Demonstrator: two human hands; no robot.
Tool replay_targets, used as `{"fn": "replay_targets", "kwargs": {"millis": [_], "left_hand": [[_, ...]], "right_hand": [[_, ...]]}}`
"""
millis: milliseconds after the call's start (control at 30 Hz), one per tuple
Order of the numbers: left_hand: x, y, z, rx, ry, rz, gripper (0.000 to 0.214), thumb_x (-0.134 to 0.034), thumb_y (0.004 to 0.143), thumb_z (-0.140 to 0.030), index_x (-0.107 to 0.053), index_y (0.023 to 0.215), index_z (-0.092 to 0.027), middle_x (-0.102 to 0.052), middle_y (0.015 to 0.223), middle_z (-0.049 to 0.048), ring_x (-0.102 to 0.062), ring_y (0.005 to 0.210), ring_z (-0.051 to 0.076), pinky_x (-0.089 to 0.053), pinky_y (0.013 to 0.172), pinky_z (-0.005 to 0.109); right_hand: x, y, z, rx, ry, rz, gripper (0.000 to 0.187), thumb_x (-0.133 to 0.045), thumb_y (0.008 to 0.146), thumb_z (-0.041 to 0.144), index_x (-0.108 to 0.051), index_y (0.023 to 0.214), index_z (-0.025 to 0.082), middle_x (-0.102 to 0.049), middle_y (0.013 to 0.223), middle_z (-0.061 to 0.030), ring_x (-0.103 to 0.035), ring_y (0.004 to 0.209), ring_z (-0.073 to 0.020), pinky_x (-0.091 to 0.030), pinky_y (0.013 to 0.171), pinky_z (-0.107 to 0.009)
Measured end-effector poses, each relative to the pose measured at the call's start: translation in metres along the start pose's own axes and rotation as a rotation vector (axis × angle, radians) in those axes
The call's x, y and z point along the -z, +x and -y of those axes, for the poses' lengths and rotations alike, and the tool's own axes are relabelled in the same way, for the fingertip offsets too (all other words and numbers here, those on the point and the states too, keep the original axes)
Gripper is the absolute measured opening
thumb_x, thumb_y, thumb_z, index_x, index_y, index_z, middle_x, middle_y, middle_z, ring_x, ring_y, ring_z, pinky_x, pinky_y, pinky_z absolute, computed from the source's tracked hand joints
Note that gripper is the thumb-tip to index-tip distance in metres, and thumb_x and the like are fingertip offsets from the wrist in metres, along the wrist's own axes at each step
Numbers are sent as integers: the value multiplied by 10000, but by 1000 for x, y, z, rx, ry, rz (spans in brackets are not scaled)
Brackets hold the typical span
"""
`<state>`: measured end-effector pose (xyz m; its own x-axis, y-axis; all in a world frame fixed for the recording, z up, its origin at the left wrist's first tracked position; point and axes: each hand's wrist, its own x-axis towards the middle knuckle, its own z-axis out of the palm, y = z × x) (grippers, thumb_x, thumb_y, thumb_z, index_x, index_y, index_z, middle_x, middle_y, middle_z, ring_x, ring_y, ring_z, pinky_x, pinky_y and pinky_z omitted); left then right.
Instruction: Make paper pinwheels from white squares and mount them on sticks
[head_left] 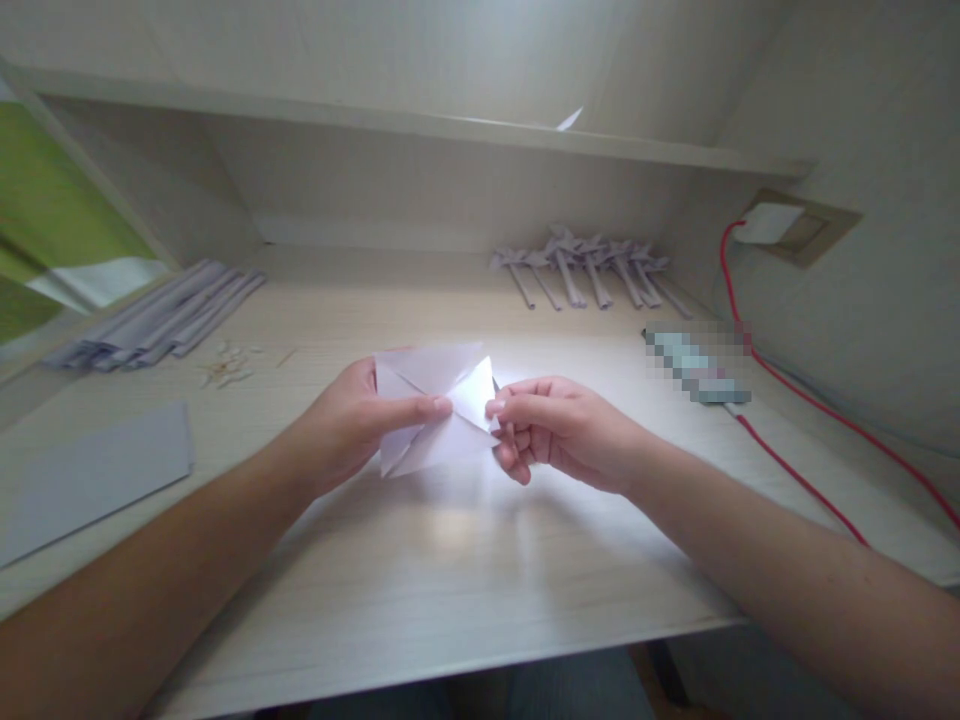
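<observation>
A folded piece of white paper (439, 405) with several creased flaps is held just above the pale wooden desk (450, 560), near its middle. My left hand (352, 425) grips the paper's left side, thumb laid across the front. My right hand (559, 430) pinches the paper's right corner between thumb and forefinger, the other fingers curled under.
Rolled paper sticks (161, 318) lie at the back left, with small scraps (225, 365) beside them. A flat grey sheet (90, 480) lies at the left. Several finished paper pieces on stems (585, 265) lie at the back right. A red cable (795, 395) runs from a wall socket (780, 225) across the right side.
</observation>
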<state>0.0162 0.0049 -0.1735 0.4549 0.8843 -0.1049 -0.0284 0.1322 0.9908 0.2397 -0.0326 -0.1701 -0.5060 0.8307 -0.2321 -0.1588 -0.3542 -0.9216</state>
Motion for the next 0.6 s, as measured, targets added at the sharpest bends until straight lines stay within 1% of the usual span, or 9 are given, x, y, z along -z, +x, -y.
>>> {"fn": "replay_targets", "kwargs": {"millis": [133, 267, 300, 400, 433, 467, 533, 567, 600], "left_hand": [[3, 1, 4, -37, 47, -69, 453, -902, 635, -320, -721, 1019, -159, -790, 922, 68, -728, 730, 235, -550, 661, 307], [10, 5, 8, -86, 181, -132, 383, -859, 714, -412, -743, 969, -153, -770, 829, 52, -680, 653, 197, -489, 581, 269], [11, 6, 9, -80, 213, -158, 369, -847, 723, -429, -753, 942, -148, -764, 805, 51, -664, 633, 189, -468, 561, 262], [13, 8, 8, -67, 263, -172, 344, -841, 711, -430, -779, 882, -138, -751, 766, 46, -630, 610, 175, -427, 545, 252], [12, 8, 8, -62, 272, -156, 341, -850, 696, -421, -788, 868, -133, -745, 746, 42, -620, 602, 170, -418, 545, 250], [11, 7, 7, -57, 278, -136, 332, -860, 684, -410, -799, 852, -130, -739, 732, 38, -611, 600, 164, -410, 551, 246], [6, 5, 6, -42, 239, -62, 291, -895, 636, -367, -796, 759, -123, -710, 685, 24, -578, 585, 141, -395, 565, 238], [3, 4, 6, -48, 224, -48, 289, -904, 610, -362, -791, 720, -120, -703, 672, 24, -575, 583, 140, -400, 570, 240], [0, 2, 7, -56, 214, -42, 306, -909, 590, -371, -794, 717, -118, -706, 674, 29, -579, 582, 147, -402, 565, 245]], "right_hand": [[-2, 0, -2, 56, -264, -41, 248, -698, 876, 321, -660, 698, 153, -717, 652, -26, -624, 518, -96, -449, 521, -207], [-1, 0, -6, 160, -503, -101, 225, -691, 896, 319, -681, 735, 161, -694, 668, -12, -581, 553, -103, -440, 541, -227], [1, 0, -7, 215, -548, -147, 212, -703, 897, 328, -692, 764, 163, -678, 667, -4, -570, 557, -107, -424, 529, -230], [10, 3, -9, 479, -637, -395, 231, -727, 912, 406, -693, 908, 178, -662, 736, 4, -575, 613, -121, -435, 565, -244], [12, 4, -9, 550, -659, -471, 281, -742, 905, 440, -685, 1003, 184, -678, 789, -5, -606, 663, -137, -462, 601, -254], [14, 5, -9, 601, -688, -512, 360, -770, 883, 451, -665, 1108, 190, -706, 879, -25, -642, 731, -154, -493, 649, -266], [15, 8, -9, 647, -759, -506, 465, -802, 850, 444, -643, 1220, 212, -722, 1100, -72, -669, 823, -169, -515, 688, -275], [14, 9, -10, 655, -779, -478, 441, -797, 850, 417, -657, 1218, 218, -722, 1153, -78, -672, 844, -170, -518, 700, -275], [11, 11, -11, 658, -793, -443, 355, -792, 845, 369, -694, 1148, 213, -742, 1080, -61, -673, 822, -168, -517, 700, -272]]}}
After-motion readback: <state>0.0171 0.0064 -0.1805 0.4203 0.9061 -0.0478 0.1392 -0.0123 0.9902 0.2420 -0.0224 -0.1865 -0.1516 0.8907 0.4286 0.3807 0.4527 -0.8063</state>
